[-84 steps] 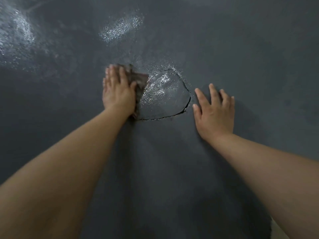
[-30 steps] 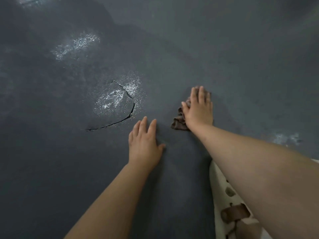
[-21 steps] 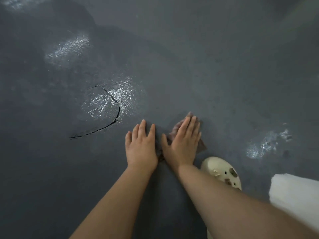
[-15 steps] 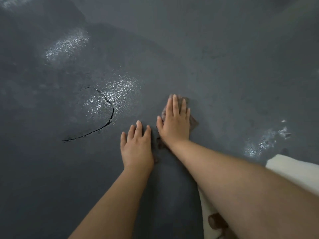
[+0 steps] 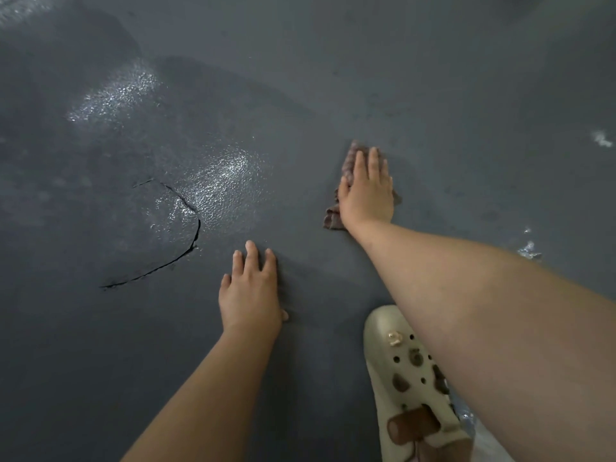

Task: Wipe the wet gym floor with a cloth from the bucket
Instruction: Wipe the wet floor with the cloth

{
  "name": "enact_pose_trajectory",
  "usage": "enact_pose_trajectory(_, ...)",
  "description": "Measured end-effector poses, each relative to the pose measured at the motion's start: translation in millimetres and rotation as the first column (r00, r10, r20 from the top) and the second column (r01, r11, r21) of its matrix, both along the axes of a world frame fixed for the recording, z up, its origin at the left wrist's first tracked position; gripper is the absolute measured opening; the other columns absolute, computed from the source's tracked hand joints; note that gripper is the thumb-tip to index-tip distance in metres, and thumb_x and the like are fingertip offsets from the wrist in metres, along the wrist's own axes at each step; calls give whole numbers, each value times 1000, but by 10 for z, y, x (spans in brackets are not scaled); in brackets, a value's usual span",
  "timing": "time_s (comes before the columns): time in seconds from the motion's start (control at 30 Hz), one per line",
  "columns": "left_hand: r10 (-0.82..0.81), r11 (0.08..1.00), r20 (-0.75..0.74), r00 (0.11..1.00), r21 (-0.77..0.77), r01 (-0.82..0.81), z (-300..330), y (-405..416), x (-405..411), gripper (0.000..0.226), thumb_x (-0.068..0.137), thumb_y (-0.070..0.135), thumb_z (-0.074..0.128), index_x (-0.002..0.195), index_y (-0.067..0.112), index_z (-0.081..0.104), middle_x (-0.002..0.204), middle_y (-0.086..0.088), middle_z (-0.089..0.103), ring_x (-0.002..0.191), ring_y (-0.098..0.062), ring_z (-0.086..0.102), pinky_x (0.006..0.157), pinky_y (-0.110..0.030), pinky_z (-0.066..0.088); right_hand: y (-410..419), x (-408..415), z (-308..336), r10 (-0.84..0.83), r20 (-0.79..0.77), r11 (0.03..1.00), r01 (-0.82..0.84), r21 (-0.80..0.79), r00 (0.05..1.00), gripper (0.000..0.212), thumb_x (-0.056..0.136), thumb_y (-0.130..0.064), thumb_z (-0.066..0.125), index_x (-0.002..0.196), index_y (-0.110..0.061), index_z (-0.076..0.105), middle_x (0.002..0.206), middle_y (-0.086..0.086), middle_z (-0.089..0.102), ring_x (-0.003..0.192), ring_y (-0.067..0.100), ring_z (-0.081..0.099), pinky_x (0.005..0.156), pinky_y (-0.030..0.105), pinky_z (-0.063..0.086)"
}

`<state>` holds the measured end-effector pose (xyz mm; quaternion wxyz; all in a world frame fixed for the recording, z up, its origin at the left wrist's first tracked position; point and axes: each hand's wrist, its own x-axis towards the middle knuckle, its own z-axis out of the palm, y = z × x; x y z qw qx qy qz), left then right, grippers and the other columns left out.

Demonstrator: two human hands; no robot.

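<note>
Head view shows your right hand [image 5: 366,191] pressing the cloth [image 5: 333,220] flat against the floor [image 5: 433,95] with straight fingers, the cloth's long axis running along them and its edges showing beyond the fingertips and beside the wrist. Your left hand [image 5: 250,291] rests open and bare on the floor. The shiny wet patch [image 5: 226,181] lies left of the right fingers, ahead of the left ones, so I judge a leftward sweep comes next.

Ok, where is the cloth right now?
In the head view the cloth lies on the floor right of centre, pressed flat under the right hand, right of the shiny wet patch.
</note>
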<state>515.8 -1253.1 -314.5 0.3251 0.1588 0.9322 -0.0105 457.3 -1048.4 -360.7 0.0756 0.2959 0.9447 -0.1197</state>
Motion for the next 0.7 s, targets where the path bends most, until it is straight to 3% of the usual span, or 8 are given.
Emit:
enact_pose_trajectory(0.17,24,999,-2,1000,33,-24,-15,-12,-3,104,76,38,76,150,20,5,157,-5,-8,146,-26,-1,115,-38,25,-101,537,-3,-365,-56,931,364,-25,929,57,99,-30,35,151,-15,17,160,5,5,146,24,4,116,38,7)
enact_pose_trajectory(0.3,47,998,-2,999,48,-47,-28,3,0,103,75,36,77,149,21,7,157,-4,-7,146,-25,-1,114,-39,24,-590,863,-2,-516,-57,856,512,-69,855,63,95,-30,44,150,-13,20,159,9,8,146,29,5,115,44,8)
enact_pose_trajectory(0.43,58,996,-33,998,64,-55,-69,0,8,95,79,30,74,149,21,10,157,-4,-6,146,-25,1,113,-39,24,-1092,1003,-13,-364,2,925,362,-113,931,69,92,-33,49,150,-9,20,157,16,10,144,39,7,114,53,9)
enact_pose_trajectory(0.53,59,996,-20,998,64,-58,-70,-1,7,94,81,27,72,150,21,8,157,-5,-8,146,-26,-1,113,-39,23,-1017,902,-17,-252,-16,967,252,-40,967,63,84,-34,50,141,-7,42,148,22,35,135,46,31,105,61,26)
enact_pose_trajectory(0.57,58,996,-6,998,62,-58,-61,1,4,97,79,29,73,150,21,7,157,-5,-9,146,-26,-2,114,-39,22,-917,852,-14,-168,-16,986,168,-1,986,62,86,-36,47,142,-9,41,149,21,33,136,45,30,107,60,25)
enact_pose_trajectory(0.63,54,997,17,998,63,-55,-46,5,-5,103,77,33,76,150,20,5,157,-5,-11,146,-26,-4,114,-40,20,-633,727,-54,16,39,1000,-15,-13,999,61,95,-39,40,150,-17,24,157,13,14,144,36,10,115,51,9)
enact_pose_trajectory(0.7,48,997,27,998,62,-50,-34,3,-10,105,76,35,76,150,20,4,157,-4,-12,146,-26,-5,115,-41,19,-303,613,-44,72,25,997,-71,-9,997,60,98,-40,36,151,-21,17,159,6,5,146,28,2,116,44,4)
